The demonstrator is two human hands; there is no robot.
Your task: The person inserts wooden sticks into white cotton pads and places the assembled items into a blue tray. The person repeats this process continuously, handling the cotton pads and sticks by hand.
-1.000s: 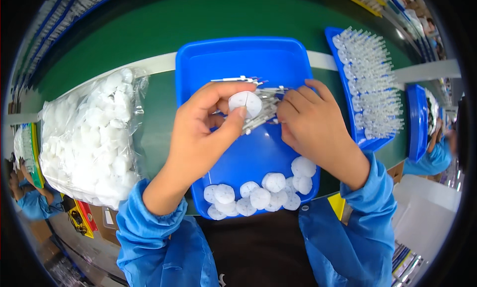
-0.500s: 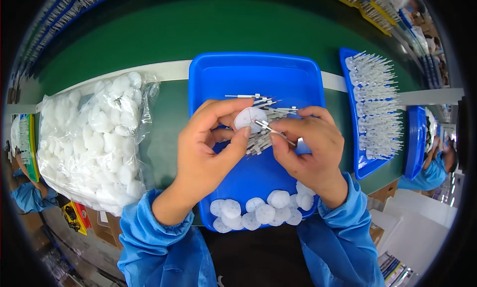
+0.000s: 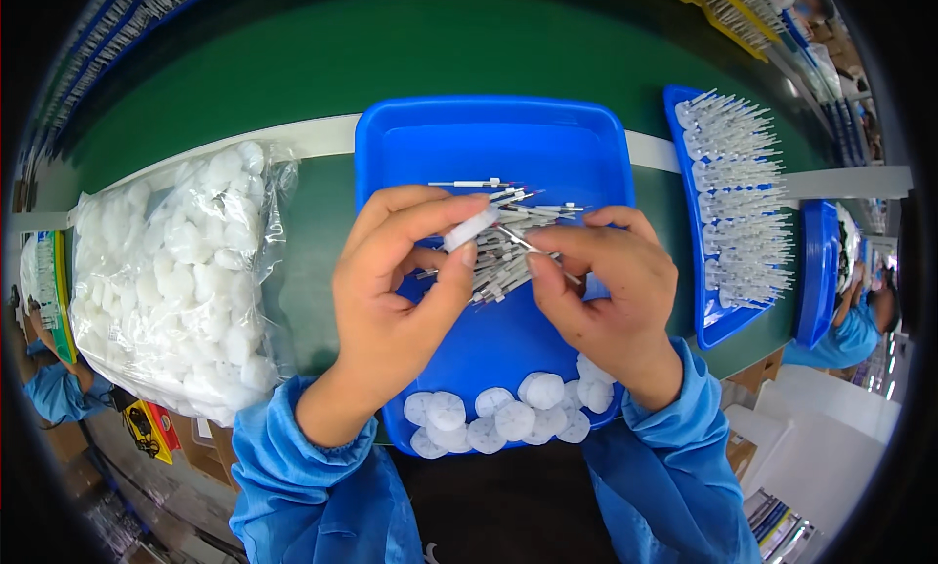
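My left hand (image 3: 405, 281) is closed, pinching a round white translucent disc (image 3: 471, 229) tilted nearly edge-on between thumb and fingers. Thumb and forefinger of my right hand (image 3: 611, 286) grip a thin white rod (image 3: 528, 244) whose tip points at the disc. Whether tip and disc touch is too small to tell. Both hands are over a blue tray (image 3: 489, 134). Below them in it lies a pile of similar thin rods (image 3: 503, 271), partly hidden by my fingers. Several white discs (image 3: 513, 420) lie along the tray's near end.
At left stands a clear plastic bag of white discs (image 3: 176, 281). A second blue tray (image 3: 689, 164) at right holds rows of discs with upright rods. The green table (image 3: 322, 56) spans the back. Other people in blue sleeves (image 3: 850, 334) are at both sides.
The disc in my left hand has turned from facing me to nearly edge-on, moving slightly left. The rod in my right hand now points toward its side. The view has shifted a little.
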